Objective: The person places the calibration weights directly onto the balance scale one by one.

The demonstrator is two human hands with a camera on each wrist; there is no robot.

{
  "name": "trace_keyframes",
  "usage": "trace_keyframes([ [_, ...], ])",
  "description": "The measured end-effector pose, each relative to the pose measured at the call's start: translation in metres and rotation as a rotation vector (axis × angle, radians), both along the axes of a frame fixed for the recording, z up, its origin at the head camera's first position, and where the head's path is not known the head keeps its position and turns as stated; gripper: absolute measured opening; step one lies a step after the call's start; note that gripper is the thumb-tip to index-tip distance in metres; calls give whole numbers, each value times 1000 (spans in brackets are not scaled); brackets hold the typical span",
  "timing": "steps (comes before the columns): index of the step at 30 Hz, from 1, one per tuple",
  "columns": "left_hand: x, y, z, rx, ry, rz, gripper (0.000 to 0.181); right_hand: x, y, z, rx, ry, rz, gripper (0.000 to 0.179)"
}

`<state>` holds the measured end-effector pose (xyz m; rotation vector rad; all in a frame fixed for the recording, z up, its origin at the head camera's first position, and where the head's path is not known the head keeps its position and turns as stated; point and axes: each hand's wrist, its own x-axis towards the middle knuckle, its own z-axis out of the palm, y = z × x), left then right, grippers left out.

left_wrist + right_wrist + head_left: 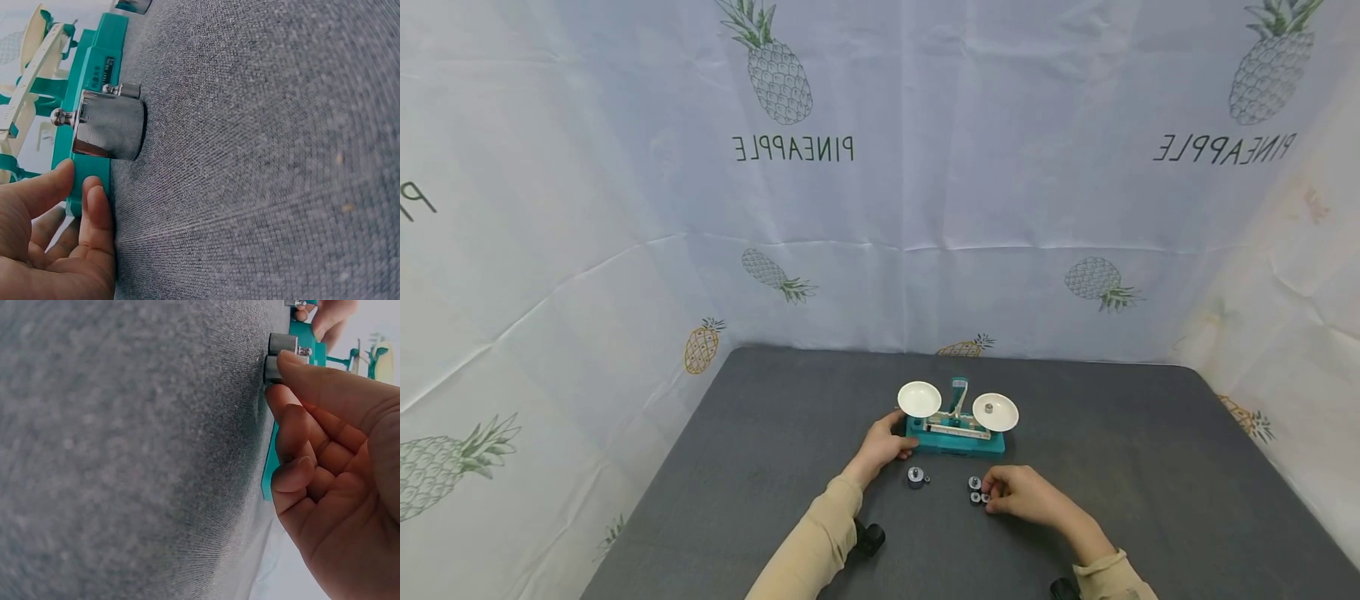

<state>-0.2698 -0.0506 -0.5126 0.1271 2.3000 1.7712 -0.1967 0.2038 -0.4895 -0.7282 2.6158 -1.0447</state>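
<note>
A balance scale with a teal base point(958, 446) stands on the dark grey table, its two white pans raised on either side. My left hand point(880, 443) grips the left end of that base between thumb and fingers. On the right pan point(1006, 418) sits a small metal weight point(988, 408); the left pan point(919, 400) bears nothing. In front of the scale, my right hand point(1026, 493) pinches a small cylindrical weight point(273, 370) at the edge of a little cluster. Two other knobbed weights stand beside it, one of them a bit larger point(974, 482).
A big cylindrical weight point(109, 125) with a round knob stands before the scale, a tiny weight point(130, 90) next to it. Black straps with camera housings point(870, 539) sit at the wrists. A pineapple-printed cloth point(902, 200) hangs behind the table point(790, 400).
</note>
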Motion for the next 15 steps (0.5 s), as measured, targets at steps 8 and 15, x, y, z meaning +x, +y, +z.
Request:
trace_keyframes([
  [8,-1,0,-2,-4,-6,2,65,-1,0,-3,10,13,3,13],
  [15,-2,0,0,1,-9,3,65,-2,3,0,30,35,-8,11],
])
